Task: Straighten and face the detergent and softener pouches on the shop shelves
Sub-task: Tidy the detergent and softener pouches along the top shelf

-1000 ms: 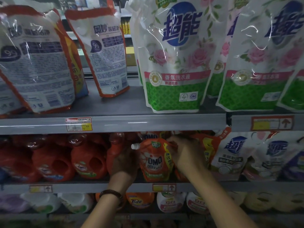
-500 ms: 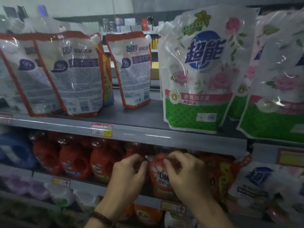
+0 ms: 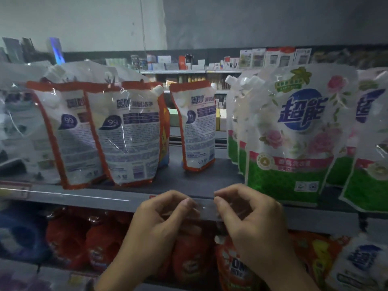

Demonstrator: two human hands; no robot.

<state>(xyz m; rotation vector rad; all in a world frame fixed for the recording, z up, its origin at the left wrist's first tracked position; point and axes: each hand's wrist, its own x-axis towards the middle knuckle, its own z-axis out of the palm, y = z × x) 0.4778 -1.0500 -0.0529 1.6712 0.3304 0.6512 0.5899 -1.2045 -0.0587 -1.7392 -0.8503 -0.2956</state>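
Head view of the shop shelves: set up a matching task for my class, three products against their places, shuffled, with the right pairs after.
Things
1. white plastic pouch with orange-red border, standing alone
2. white-and-green plastic pouch printed with pink roses
3. red plastic jug

Places
A. shelf beneath, left of the left hand
B. upper shelf, right side
C. upper shelf, middle, back label facing out

Pairs: 1-C; 2-B; 3-A

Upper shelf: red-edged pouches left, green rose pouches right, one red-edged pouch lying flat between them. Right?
Not quite: the head view shows the lone red-edged pouch standing upright, not flat. The red-edged pouches left and green rose pouches right are correct.
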